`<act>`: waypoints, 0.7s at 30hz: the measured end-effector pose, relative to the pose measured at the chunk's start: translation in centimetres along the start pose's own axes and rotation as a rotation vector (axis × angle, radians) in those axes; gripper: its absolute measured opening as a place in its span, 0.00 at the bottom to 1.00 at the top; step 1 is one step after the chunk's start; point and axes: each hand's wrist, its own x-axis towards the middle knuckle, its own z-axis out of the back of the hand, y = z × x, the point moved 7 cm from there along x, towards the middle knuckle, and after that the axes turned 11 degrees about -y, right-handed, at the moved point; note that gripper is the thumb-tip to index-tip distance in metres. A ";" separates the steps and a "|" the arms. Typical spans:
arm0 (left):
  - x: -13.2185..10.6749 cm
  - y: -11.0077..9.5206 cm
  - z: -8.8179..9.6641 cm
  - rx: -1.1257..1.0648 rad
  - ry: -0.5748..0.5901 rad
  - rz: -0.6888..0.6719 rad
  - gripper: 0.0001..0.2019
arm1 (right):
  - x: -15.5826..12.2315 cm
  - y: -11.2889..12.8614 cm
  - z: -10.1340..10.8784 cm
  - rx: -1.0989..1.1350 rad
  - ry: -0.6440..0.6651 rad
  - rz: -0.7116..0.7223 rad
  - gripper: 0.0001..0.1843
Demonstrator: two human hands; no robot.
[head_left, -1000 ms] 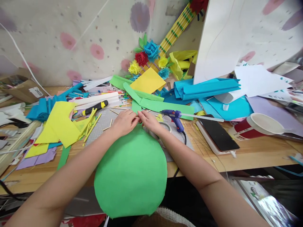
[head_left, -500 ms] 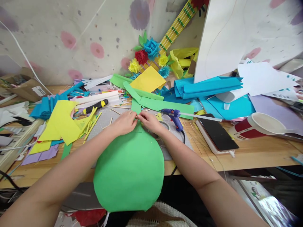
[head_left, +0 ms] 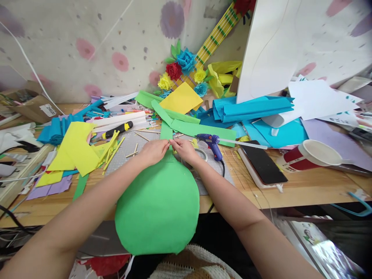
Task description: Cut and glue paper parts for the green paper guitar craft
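Where your forearms close in, disc (head_left: 158, 205): a round green sheet, its near half hanging off the table (head_left: 305, 190) edge toward you, its far half on the mat (head_left: 124, 153).
Left hand (head_left: 152, 152): fingertips pinched shut on the disc's far edge, just left of its middle.
Right hand (head_left: 184, 150): fingertips pinched on the same edge, touching your left's; the hand lies over a tape roll (head_left: 205, 154).
Strip (head_left: 166, 131): green, its near end meeting the disc right at your pinch; whether your fingers hold it too, you cannot tell from here.
Axis: the strip runs straight away from you, in line with the disc's middle, so it lies just beyond both grips and neither hand is nearer.
Glue gun (head_left: 212, 142): just right of your right hand, nozzle pointing left.
Knife (head_left: 116, 131): beyond your left hand, well apart.
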 end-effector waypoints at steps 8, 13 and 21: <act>-0.7 2.8 0.1 -0.205 0.025 0.182 0.13 | -2.5 -0.9 3.1 -0.691 0.120 -0.021 0.22; -0.7 3.6 0.1 -0.364 -0.004 0.269 0.10 | -3.4 -1.6 2.8 -0.771 0.077 0.008 0.26; -0.7 5.5 -1.0 -0.676 -0.126 0.420 0.08 | -3.1 -2.9 4.0 -0.649 0.208 -0.156 0.23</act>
